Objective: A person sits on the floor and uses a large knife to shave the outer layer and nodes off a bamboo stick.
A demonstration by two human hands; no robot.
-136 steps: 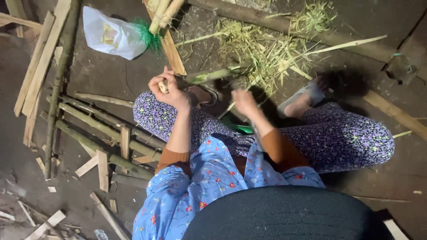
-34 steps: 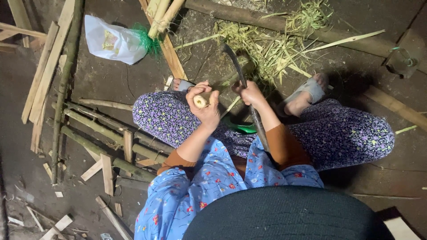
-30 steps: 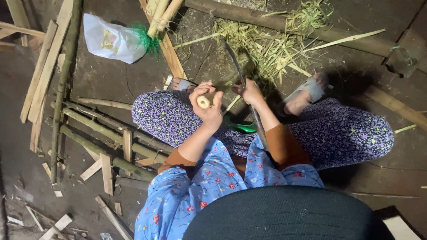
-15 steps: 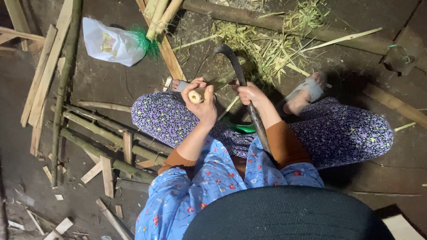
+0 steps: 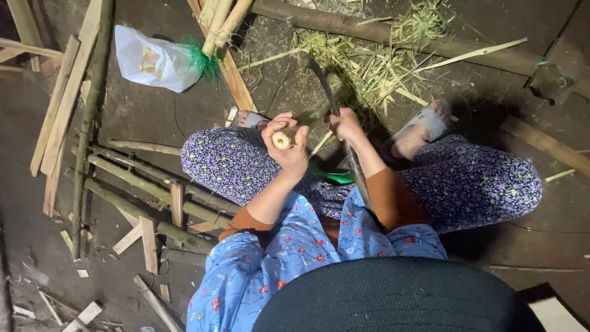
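Here, one short bamboo piece (image 5: pixel 283 139) sits clenched in the left hand (image 5: pixel 289 147) above the left knee, its pale cut end facing up toward the camera and its long axis running away to the far right. The right hand (image 5: pixel 345 125) grips one long curved knife (image 5: pixel 326 92), blade pointing far-left. One white plastic bag (image 5: pixel 153 60) lies far left.

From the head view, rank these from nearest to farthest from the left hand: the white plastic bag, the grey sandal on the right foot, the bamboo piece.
1. bamboo piece: gripped in the left hand.
2. grey sandal: off to the right, on the foot.
3. white plastic bag: up and to the left, on the floor.
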